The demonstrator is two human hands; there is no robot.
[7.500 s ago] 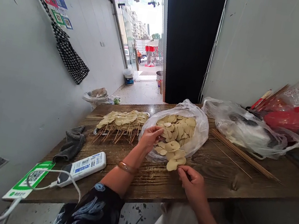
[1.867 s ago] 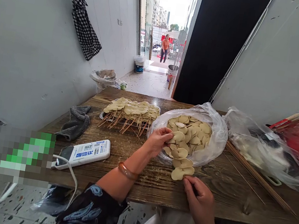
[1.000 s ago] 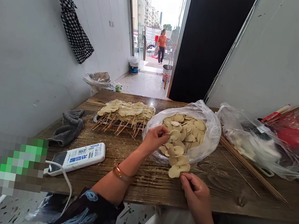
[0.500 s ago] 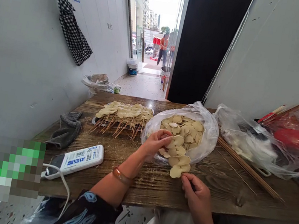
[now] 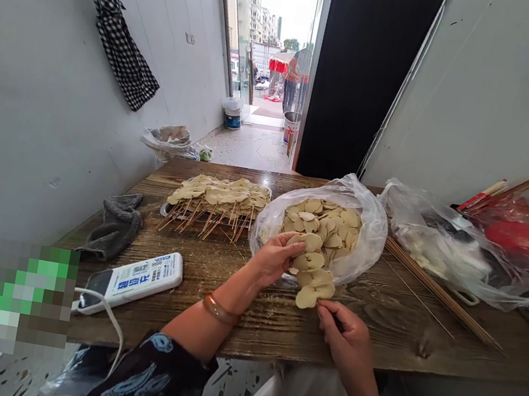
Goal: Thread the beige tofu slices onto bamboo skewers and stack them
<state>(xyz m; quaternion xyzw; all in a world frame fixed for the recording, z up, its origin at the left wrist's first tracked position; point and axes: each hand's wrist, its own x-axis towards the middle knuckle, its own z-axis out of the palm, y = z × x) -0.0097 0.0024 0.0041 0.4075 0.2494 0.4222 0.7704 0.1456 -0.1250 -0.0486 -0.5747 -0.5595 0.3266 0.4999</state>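
Note:
Several pale, thin round slices (image 5: 316,278) hang in an overlapping row between my two hands, seemingly on one skewer. Their upper end is pinched by my left hand (image 5: 278,256), thumb on top, at the near rim of a clear plastic bag (image 5: 370,239). My right hand (image 5: 346,333) is closed at the lower end, fingertips pressed together on the skewer's end; the stick itself is mostly hidden. Loose slices of the same kind (image 5: 339,219) fill the opened bag. To the left, filled skewers (image 5: 225,193) lie stacked on a tray (image 5: 164,210), bare stick ends towards me.
Right of the bag lie a bundle of bamboo skewers (image 5: 445,296), a single skewer (image 5: 417,298) and another plastic bag (image 5: 444,242). A white power bank (image 5: 144,279) with a cable and a grey cloth (image 5: 112,226) are on the left of the wooden table (image 5: 237,301). A person (image 5: 292,77) stands outside.
Both hands and the skewered slices have shifted slightly up and to the left in view. The camera view has also moved a little. The grips look the same.

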